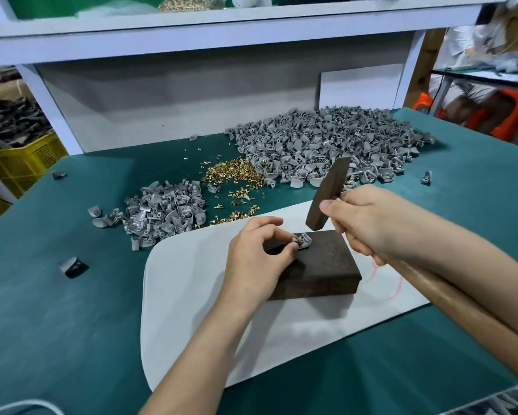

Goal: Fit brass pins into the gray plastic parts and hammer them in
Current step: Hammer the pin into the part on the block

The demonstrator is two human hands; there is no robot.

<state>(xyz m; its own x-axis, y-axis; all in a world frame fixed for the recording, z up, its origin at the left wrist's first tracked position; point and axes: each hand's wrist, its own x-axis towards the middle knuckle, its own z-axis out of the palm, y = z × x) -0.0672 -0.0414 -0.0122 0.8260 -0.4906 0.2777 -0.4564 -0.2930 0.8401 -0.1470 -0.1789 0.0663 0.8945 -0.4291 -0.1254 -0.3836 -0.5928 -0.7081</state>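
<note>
Left hand (256, 256) pinches a gray part (303, 241) on the block (317, 265), while the right hand (368, 220) grips the hammer (326, 194) raised just above it.

Single head-worn wide-angle view, facing forward and down, close above the green worktable (57, 310), shelf (221, 23) beyond

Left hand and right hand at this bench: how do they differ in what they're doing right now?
The left hand pinches a small gray part with its fingertips; the right hand wraps its whole fist round the hammer, close to the head. The left hand sits low at the dark block; the right hand is held higher, to the block's right. Both work over the white mat.
</note>
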